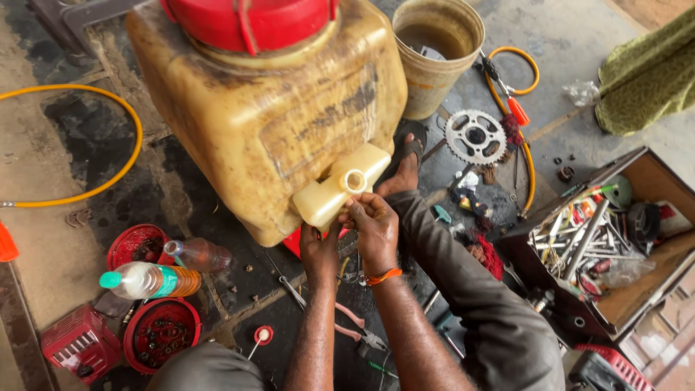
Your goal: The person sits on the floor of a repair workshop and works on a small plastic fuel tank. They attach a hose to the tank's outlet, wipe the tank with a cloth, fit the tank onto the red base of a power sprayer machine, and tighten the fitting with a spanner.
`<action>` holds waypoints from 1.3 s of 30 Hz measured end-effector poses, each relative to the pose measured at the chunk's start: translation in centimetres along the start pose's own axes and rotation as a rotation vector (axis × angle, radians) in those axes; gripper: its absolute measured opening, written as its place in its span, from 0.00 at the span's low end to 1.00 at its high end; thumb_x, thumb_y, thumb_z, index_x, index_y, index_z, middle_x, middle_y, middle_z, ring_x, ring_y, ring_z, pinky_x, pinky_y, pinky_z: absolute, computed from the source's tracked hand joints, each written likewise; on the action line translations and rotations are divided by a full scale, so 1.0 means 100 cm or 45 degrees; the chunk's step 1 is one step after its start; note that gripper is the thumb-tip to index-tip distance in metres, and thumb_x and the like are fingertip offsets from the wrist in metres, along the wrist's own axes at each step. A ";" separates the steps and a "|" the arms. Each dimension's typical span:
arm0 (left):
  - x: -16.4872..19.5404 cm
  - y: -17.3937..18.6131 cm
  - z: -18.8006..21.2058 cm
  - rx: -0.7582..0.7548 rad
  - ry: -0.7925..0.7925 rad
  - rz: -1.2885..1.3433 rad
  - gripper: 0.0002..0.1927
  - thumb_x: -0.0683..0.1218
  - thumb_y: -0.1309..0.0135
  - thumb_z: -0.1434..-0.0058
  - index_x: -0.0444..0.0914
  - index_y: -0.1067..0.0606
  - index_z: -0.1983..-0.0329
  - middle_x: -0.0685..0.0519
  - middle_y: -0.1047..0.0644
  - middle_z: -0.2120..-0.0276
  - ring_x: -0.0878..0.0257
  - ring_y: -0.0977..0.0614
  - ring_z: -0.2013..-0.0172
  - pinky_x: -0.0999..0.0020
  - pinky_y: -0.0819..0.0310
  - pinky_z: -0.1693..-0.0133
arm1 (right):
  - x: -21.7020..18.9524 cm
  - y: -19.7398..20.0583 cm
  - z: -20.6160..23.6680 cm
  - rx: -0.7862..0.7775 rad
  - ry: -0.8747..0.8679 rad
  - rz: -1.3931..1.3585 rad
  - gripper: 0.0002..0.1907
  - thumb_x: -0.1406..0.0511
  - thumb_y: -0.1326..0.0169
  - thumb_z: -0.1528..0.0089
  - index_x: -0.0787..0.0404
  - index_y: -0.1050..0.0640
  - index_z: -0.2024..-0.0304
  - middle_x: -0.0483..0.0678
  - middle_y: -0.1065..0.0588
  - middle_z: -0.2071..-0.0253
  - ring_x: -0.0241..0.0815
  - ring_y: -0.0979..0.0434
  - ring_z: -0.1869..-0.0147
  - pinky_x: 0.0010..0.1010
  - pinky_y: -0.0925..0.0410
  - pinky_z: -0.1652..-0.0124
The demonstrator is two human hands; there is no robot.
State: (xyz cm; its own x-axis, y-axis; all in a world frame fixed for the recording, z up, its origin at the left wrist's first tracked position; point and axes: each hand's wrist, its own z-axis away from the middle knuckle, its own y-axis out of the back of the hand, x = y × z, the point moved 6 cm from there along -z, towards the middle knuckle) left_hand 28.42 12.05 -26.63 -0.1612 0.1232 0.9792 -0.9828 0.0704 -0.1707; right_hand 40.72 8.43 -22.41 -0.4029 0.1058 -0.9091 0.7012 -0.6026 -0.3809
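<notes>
Floor: bare grey concrete (58, 239), dirty with dark oil stains, in a repair place with things spread all around.
Tank: one big yellowish plastic tank (275, 123) with a red cap (250, 22) on top; it stands tilted in the middle, just in front of the person.
Spout: one pale open spout (340, 192) sticks out from the lower side of the tank.
Right hand: the right hand (373, 228) pinches the rim of the spout with fingertips, a narrow grip.
Left hand: the left hand (320, 250) is under the spout, against the tank bottom; its grip I cannot tell.
Bottles: two plastic bottles (152, 281) lie at left, one with green cap and green label, one clear.
Red bowls: two red round bowls (161, 334) with small dark parts.
Bucket: one dirty bucket (434, 54) behind the tank.
Sprocket: one metal sprocket (475, 136) on the floor.
Toolbox: one open wooden box (651, 268) at right, full of tools.
Pliers: one pair with pink handles (355, 326) between the arms.
</notes>
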 end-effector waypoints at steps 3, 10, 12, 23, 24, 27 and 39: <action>0.002 0.000 -0.001 0.006 0.006 0.026 0.26 0.45 0.37 0.40 0.32 0.28 0.40 0.45 0.21 0.46 0.59 0.20 0.46 0.63 0.25 0.46 | 0.003 -0.007 -0.004 0.055 0.093 0.029 0.08 0.70 0.44 0.34 0.72 0.21 0.55 0.46 0.21 0.69 0.33 0.22 0.68 0.24 0.29 0.64; 0.011 0.002 -0.001 -0.005 0.060 0.029 0.27 0.46 0.37 0.40 0.32 0.28 0.40 0.45 0.21 0.47 0.59 0.20 0.46 0.63 0.25 0.47 | 0.015 -0.010 -0.008 0.099 0.160 0.142 0.08 0.71 0.46 0.33 0.71 0.20 0.54 0.44 0.23 0.71 0.30 0.26 0.70 0.22 0.33 0.68; 0.016 0.002 -0.001 -0.004 0.047 -0.010 0.27 0.46 0.36 0.40 0.32 0.28 0.39 0.44 0.21 0.46 0.59 0.20 0.46 0.63 0.25 0.46 | 0.015 -0.010 -0.008 0.081 0.170 0.141 0.09 0.71 0.46 0.33 0.71 0.20 0.53 0.43 0.24 0.70 0.29 0.27 0.70 0.22 0.34 0.68; 0.026 0.004 0.000 0.052 0.140 -0.120 0.28 0.48 0.34 0.43 0.33 0.26 0.41 0.45 0.20 0.49 0.59 0.19 0.49 0.62 0.24 0.49 | 0.016 -0.010 -0.003 0.140 0.199 0.155 0.08 0.71 0.44 0.35 0.72 0.21 0.54 0.45 0.21 0.66 0.31 0.25 0.66 0.21 0.31 0.63; 0.027 0.004 0.001 0.050 0.128 -0.097 0.28 0.48 0.34 0.43 0.33 0.26 0.41 0.45 0.20 0.49 0.59 0.19 0.49 0.62 0.24 0.49 | 0.016 -0.010 -0.003 0.147 0.194 0.134 0.08 0.71 0.44 0.34 0.72 0.21 0.55 0.45 0.22 0.66 0.31 0.25 0.66 0.21 0.32 0.63; 0.032 0.004 0.002 0.041 0.104 -0.051 0.28 0.48 0.35 0.42 0.33 0.26 0.42 0.45 0.20 0.49 0.59 0.19 0.49 0.62 0.24 0.49 | 0.015 -0.012 -0.002 0.154 0.183 0.096 0.08 0.71 0.44 0.33 0.73 0.21 0.56 0.45 0.22 0.67 0.31 0.26 0.67 0.21 0.33 0.65; 0.029 0.005 0.001 0.051 0.067 0.028 0.29 0.47 0.35 0.43 0.32 0.28 0.40 0.44 0.21 0.47 0.58 0.20 0.48 0.62 0.25 0.47 | 0.005 -0.021 0.007 0.340 0.220 0.304 0.08 0.68 0.44 0.34 0.71 0.21 0.58 0.43 0.23 0.69 0.28 0.26 0.68 0.21 0.33 0.66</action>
State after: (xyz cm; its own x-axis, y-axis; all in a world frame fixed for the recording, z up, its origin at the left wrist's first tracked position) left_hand 27.43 12.35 -23.87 -0.1786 0.1765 0.9680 -0.9821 0.0276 -0.1863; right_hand 38.65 9.18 -21.97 -0.1261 0.0558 -0.9904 0.5763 -0.8086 -0.1189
